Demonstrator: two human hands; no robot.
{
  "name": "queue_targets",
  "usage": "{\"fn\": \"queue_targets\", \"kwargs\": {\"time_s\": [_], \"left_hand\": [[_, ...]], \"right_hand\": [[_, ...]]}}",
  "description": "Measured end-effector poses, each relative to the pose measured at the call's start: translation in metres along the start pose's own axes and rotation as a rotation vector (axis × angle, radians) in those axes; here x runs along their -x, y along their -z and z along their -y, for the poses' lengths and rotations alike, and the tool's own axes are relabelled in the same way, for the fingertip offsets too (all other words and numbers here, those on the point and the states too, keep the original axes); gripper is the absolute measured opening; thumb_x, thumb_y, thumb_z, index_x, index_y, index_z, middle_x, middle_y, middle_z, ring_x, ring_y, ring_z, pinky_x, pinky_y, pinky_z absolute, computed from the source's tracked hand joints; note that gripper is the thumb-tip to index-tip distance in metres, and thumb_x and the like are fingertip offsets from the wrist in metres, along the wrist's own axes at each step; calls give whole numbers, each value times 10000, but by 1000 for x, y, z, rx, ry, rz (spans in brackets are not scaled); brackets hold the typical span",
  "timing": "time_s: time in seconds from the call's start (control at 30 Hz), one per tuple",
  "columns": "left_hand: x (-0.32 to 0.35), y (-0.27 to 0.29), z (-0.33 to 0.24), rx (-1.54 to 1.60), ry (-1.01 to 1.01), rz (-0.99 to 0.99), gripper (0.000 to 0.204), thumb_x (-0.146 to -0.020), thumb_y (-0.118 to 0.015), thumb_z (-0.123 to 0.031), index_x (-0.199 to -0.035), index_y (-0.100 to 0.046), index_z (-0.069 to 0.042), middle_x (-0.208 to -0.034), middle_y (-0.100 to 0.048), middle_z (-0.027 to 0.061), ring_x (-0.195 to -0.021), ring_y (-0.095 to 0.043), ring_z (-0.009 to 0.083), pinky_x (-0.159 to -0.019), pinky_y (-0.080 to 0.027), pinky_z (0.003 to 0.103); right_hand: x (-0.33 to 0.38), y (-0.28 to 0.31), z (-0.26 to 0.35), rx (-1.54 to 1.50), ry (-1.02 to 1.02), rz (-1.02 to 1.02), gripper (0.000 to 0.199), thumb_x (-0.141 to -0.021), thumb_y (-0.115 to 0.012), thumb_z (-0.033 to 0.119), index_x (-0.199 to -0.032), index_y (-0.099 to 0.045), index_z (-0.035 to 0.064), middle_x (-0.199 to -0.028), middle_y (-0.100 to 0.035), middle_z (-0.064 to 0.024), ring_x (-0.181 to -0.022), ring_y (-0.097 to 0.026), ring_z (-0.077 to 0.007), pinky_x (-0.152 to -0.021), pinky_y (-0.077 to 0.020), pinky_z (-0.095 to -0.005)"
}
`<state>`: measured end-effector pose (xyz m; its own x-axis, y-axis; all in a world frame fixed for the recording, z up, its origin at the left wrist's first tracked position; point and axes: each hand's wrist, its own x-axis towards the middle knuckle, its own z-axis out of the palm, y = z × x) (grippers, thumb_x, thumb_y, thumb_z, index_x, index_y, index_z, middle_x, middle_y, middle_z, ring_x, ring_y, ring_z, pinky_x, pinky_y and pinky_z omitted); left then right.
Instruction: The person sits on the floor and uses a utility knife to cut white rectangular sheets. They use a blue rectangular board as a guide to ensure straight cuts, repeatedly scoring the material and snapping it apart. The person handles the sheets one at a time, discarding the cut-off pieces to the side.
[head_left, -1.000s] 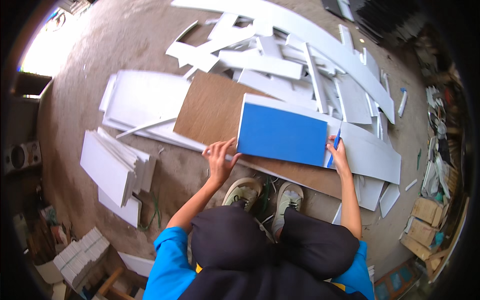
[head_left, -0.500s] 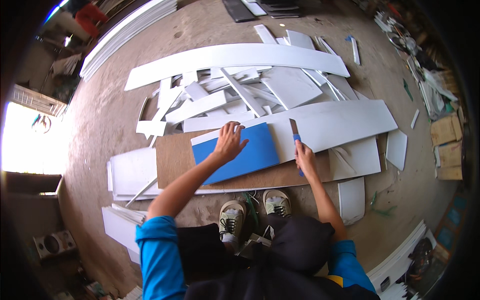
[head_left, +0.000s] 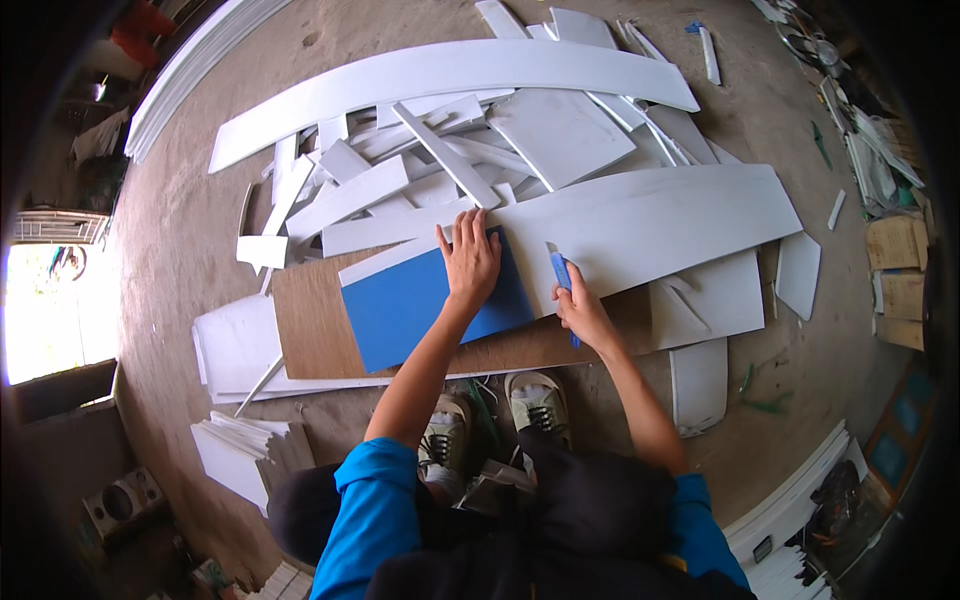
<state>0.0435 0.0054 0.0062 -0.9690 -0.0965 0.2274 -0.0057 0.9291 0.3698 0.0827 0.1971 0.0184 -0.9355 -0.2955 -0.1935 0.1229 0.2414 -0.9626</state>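
Note:
A blue rectangular panel (head_left: 395, 315) with a white strip along its far edge lies over a brown board (head_left: 308, 318) and the left end of a long white board (head_left: 655, 215). Fingers stretched out, my left hand (head_left: 470, 258) rests on the far right part of the panel. My right hand (head_left: 584, 308) is closed round a utility knife (head_left: 560, 272) with a blue handle, its blade pointing away from me. The knife is just right of the panel's right edge, over the white board; whether the blade touches it I cannot tell.
A heap of white offcuts (head_left: 400, 190) lies beyond the boards, topped by a long curved white board (head_left: 450, 72). White sheets (head_left: 245, 345) sit under the brown board. Stacked white strips (head_left: 245, 455) stand at the near left. My shoes (head_left: 538, 402) are close to the boards' near edge.
My left hand has slid right across the blue panel towards its right edge. The knife in my right hand has come closer to that edge. The whole view has shifted slightly.

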Motion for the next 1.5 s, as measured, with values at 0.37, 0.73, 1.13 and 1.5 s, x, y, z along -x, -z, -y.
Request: {"fn": "queue_targets", "kwargs": {"time_s": [0.37,0.73,1.13,1.5], "left_hand": [[11,3,-11,-50,106,-39,440,-844,-445,-223,-1257,-386,-83,-1194,-434,108,-1166,-356,247,-921,-237,468],[4,1,-10,-63,139,-106,347,-802,-494,-244,-1107,-488,-76,-1048,-482,88,-1042,-421,227,-853,-264,445],[-3,-2,-11,-29,153,-118,302,-820,-500,-266,-1055,-514,-77,-1007,-490,107,-1002,-438,259,-846,-282,452],[2,-6,-11,-29,165,-140,293,-836,-486,-284,-1054,-513,-91,-1018,-484,99,-1013,-424,251,-834,-272,475]], "right_hand": [[-41,-46,39,1015,101,3,286,-849,-428,128,-1043,-415,-82,-627,-601,-188,-607,-617,-340,-545,-499,-408],[-50,-58,45,1091,96,-16,256,-796,-464,95,-1016,-467,-36,-665,-620,-179,-646,-631,-315,-567,-505,-398],[-68,-51,38,1003,47,86,217,-874,-388,176,-904,-462,-25,-691,-598,-237,-679,-610,-382,-601,-495,-453],[47,-36,9,1022,-14,131,155,-861,-408,120,-933,-437,-14,-580,-588,-192,-582,-618,-341,-480,-501,-405]]}}
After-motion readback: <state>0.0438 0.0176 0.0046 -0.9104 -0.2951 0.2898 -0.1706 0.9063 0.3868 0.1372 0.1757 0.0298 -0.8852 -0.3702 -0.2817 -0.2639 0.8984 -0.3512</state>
